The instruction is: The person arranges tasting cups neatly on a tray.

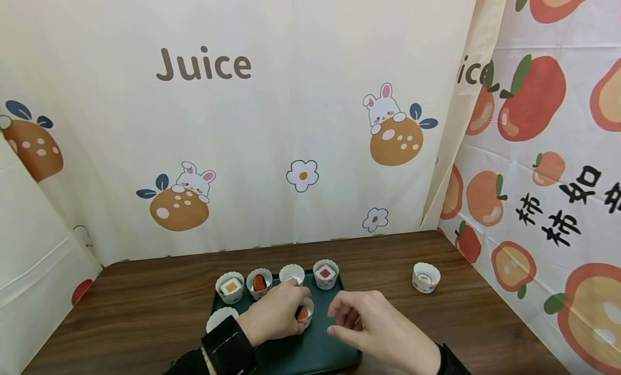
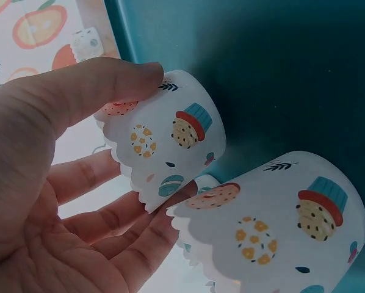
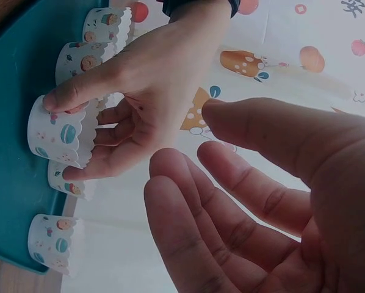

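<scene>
My left hand [image 1: 275, 312] grips a white paper baking cup [image 2: 170, 131] over the green tray [image 1: 315, 349]. The thumb lies on the cup's outer wall, with the fingers at its scalloped rim. Inside it shows an orange-topped, dark-banded piece [image 1: 303, 313] resembling sushi. Another printed cup [image 2: 280, 223] stands close by in the left wrist view. To the right, my right hand [image 1: 383, 325] hovers with fingers loosely bent and nothing between them. The right wrist view shows its thumb and fingertips [image 3: 170, 201] apart from the held cup.
Along the tray's back edge stand cups with a yellow-centred piece [image 1: 230, 286], a red-orange piece [image 1: 259, 283] and a pink-centred piece [image 1: 326, 273], plus a partly hidden cup [image 1: 292, 273]. Another cup [image 1: 221, 317] sits front left. A separate cup [image 1: 426, 278] stands on the wooden table [image 1: 466, 321].
</scene>
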